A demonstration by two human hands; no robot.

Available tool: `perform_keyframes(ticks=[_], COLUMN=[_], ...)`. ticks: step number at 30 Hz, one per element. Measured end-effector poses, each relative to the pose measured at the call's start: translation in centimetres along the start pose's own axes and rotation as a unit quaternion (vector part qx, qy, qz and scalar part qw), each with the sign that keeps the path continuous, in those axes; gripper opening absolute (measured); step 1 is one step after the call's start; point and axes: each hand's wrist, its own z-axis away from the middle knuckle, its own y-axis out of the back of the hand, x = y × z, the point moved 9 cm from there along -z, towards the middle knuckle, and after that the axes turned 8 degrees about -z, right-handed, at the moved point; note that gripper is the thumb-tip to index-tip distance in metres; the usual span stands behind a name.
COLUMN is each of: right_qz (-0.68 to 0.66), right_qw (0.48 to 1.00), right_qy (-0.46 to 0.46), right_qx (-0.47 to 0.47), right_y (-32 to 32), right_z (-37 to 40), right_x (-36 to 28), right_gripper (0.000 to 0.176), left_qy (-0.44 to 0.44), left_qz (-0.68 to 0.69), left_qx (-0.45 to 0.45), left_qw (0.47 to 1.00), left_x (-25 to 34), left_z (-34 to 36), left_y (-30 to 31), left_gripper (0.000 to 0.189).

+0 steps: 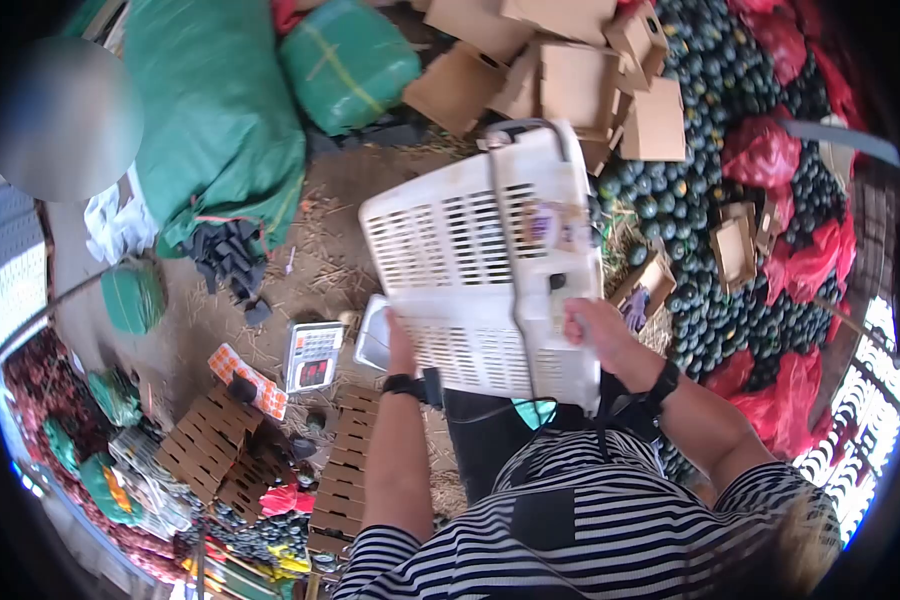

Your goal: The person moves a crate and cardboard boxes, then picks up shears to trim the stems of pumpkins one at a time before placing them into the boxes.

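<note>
A white plastic crate (448,238) with rows of slots is held tilted in front of my body. A dark strap (504,215) runs down across it, and a worn label is stuck near its right side. My left hand (401,346) grips the crate's lower left edge, its fingers partly hidden. Over on the crate's right side, my right hand (600,332) is closed against it with curled fingers; exactly what part they hold is hard to see. Both wrists wear dark bands.
A digital scale (314,357) sits on the straw-littered floor. Green sacks (215,120) stand at the upper left. Cardboard boxes (653,120) are heaped at the top, beside many dark round fruits (690,215) and red plastic bags (760,155). Stacked cartons (206,440) lie lower left.
</note>
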Motion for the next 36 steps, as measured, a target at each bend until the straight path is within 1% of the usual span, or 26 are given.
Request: perform_keyframes(ticks=[2,3,4,5,7,9,10,11,13,14,15,16,17,18,19,20,21,23,26,27,29,30,32,33,35,36], right_qz=[-0.036,-0.028,-0.004,0.015,0.027,0.061,0.089,0.089,0.044,0.126,0.210,0.249,0.284,0.277,0.397,0.506,0.498,0.515,0.488,0.482,0.460,0.445,0.434,0.435,0.433,0.449], right_qw=[0.999,0.999,1.000,1.000,1.000,0.998,0.995,0.994,0.995,0.988,0.970,0.963,0.955,0.957,0.905,0.819,0.834,0.825,0.834,0.833,0.844,0.850,0.856,0.862,0.869,0.859], right_qy=[-0.005,0.001,-0.006,-0.014,0.001,-0.026,-0.033,-0.058,-0.075,-0.026,0.017,0.037,0.058,0.058,0.151,0.235,0.205,0.204,0.249,0.268,0.274,0.280,0.283,0.260,0.235,0.245], right_qx=[-0.009,-0.017,-0.009,0.002,0.007,0.001,0.012,-0.018,-0.053,-0.084,-0.118,-0.094,-0.070,-0.068,0.034,0.134,0.123,0.110,0.063,0.043,0.021,0.021,0.013,0.021,0.042,0.031], right_y=[-2.2,-3.7,-4.6,-5.6,-7.6,-8.7,-8.9,-8.9,-9.4,-9.3,-9.5,-10.3,-11.6,-12.1,-11.3,-11.0,-11.1,-11.3,-11.5,-11.3,-9.8,-8.2,-4.7,-2.2,2.6,5.0], right_z=[0.7,0.6,0.5,0.6,0.7,1.2,1.4,1.0,-0.4,-3.5,-6.2,-6.8,-6.7,-6.8,-6.3,-5.1,-5.4,-6.2,-6.4,-6.8,-6.2,-6.1,-5.7,-6.1,-6.9,-7.6], right_x=[-0.5,-0.8,-0.7,-0.5,-0.7,0.3,0.3,1.0,0.6,0.0,-0.9,-4.9,-8.4,-8.7,-10.7,-12.6,-12.6,-12.7,-13.4,-13.3,-14.0,-14.3,-15.5,-16.8,-20.3,-22.4], right_gripper=[0.025,0.025,0.024,0.024,0.025,0.027,0.029,0.030,0.031,0.032,0.035,0.032,0.033,0.033,0.030,0.031,0.036,0.036,0.032,0.030,0.030,0.030,0.030,0.030,0.030,0.032], left_qy=[-0.005,-0.001,0.036,0.034,0.029,-0.016,-0.025,-0.033,-0.043,-0.039,-0.017,0.001,0.000,-0.020,-0.038,-0.002,-0.002,-0.022,-0.044,-0.053,-0.054,-0.056,-0.077,-0.102,-0.129,-0.128], left_qz=[0.031,0.035,0.043,0.044,0.080,-0.035,-0.004,0.031,0.073,0.069,0.072,0.074,0.069,0.086,0.104,0.128,0.124,0.109,0.089,0.085,0.086,0.073,0.055,0.035,0.032,0.030], left_qx=[-0.031,-0.035,-0.037,-0.038,-0.018,0.066,0.070,0.074,0.016,0.008,0.055,0.104,0.103,0.122,0.140,0.131,0.131,0.130,0.108,0.109,0.122,0.148,0.138,0.122,0.133,0.138], left_qw=[0.999,0.999,0.998,0.998,0.996,0.997,0.997,0.996,0.996,0.997,0.996,0.992,0.992,0.989,0.984,0.983,0.984,0.985,0.989,0.989,0.987,0.985,0.986,0.987,0.982,0.982], left_x=[-0.3,0.1,-0.6,-0.4,-0.3,-2.6,-2.0,-0.3,5.3,5.5,4.7,4.1,3.8,3.5,3.2,3.7,3.9,4.2,2.8,3.0,3.5,3.4,3.0,3.4,4.5,4.4], left_z=[-0.5,-0.2,-0.7,-0.2,0.6,0.2,1.7,3.7,9.1,8.8,9.1,9.1,8.5,7.8,7.6,8.2,8.2,7.2,5.2,5.3,6.3,7.1,8.8,9.5,12.2,12.7], left_y=[0.7,1.4,3.0,4.2,6.0,11.7,12.6,12.1,7.5,6.4,6.5,6.6,5.8,5.4,4.9,3.7,3.8,4.2,6.8,6.5,5.2,4.5,0.8,-1.4,-8.6,-11.5], left_gripper=[0.072,0.073,0.071,0.071,0.069,0.069,0.073,0.077,0.077,0.077,0.077,0.077,0.077,0.076,0.076,0.078,0.078,0.079,0.080,0.080,0.080,0.080,0.082,0.084,0.080,0.077])
